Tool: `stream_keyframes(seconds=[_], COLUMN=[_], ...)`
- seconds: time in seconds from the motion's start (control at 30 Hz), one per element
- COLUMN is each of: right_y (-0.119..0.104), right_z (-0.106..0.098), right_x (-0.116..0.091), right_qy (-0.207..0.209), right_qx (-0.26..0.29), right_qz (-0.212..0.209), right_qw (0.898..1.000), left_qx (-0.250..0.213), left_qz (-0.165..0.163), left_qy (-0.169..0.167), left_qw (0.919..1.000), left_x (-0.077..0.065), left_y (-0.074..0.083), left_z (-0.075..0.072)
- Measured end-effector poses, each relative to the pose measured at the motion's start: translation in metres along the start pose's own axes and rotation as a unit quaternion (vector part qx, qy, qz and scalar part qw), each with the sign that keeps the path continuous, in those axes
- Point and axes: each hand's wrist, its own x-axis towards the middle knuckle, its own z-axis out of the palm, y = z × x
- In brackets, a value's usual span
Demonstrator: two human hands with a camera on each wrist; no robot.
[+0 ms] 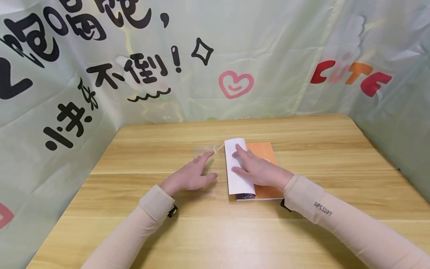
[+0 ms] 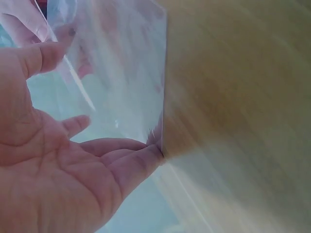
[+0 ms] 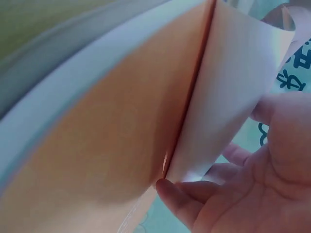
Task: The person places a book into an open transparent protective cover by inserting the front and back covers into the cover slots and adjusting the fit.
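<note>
A book with an orange cover [image 1: 264, 151] lies on the table, a white sheet [image 1: 236, 164] curled over its left part. My right hand [image 1: 260, 170] rests on that sheet with its fingers spread; in the right wrist view fingertips [image 3: 170, 187] sit right at the fold between the white sheet and an orange surface [image 3: 112, 121]. Left of the book, my left hand [image 1: 189, 175] reaches over a clear plastic film [image 1: 203, 149] with index finger and thumb extended. In the left wrist view its fingertips touch the edge of the film [image 2: 131, 63], which rises off the table.
The wooden table [image 1: 134, 149] extends around the book to its rounded far corners. A pale cloth [image 1: 282, 45] with printed lettering and a pink heart hangs behind and along both sides. Each wrist wears a dark strap [image 1: 172, 211].
</note>
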Motion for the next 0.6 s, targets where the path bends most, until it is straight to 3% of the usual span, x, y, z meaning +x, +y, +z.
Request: stream_keyframes(seconds=[0.33, 0.6], right_y=[-0.002, -0.009], right_z=[0.005, 0.012], right_x=[-0.005, 0.002], right_qy=[-0.032, -0.026], right_qx=[-0.024, -0.072], right_qz=[0.009, -0.003], right_qw=[0.999, 0.997], left_qx=[-0.001, 0.002], left_qz=[0.005, 0.007], left_qy=[-0.012, -0.025], left_qw=[0.9999, 0.9997], left_x=[-0.001, -0.001], left_y=[-0.002, -0.003], left_z=[-0.001, -0.002])
